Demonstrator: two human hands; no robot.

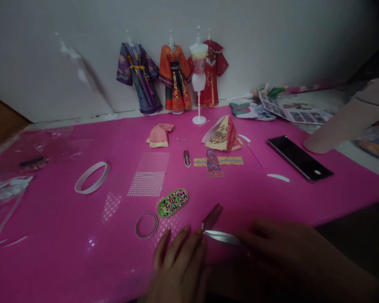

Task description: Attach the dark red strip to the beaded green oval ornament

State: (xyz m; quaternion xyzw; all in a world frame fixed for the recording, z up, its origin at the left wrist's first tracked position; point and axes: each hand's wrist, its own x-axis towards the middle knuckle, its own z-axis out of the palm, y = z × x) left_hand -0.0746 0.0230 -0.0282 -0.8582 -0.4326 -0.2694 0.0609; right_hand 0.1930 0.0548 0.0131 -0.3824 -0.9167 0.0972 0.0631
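Note:
My left hand lies on the pink mat with its fingers stretched out. Its fingertips are beside the lower end of a dark red patterned fabric strip; whether they touch it I cannot tell. From the right, my right hand holds silver tweezers, their tip at the strip's lower edge. Above my left fingers sit a green oval tray of coloured beads and a roll of tape. Farther up are a small red fabric piece with studs and a patterned panel crossing a yellow band.
Doll robes and a white mannequin stand along the wall. A pink top, a folded skirt, a sheet of rhinestones and a white ring lie about. To the right are a phone and a pale post.

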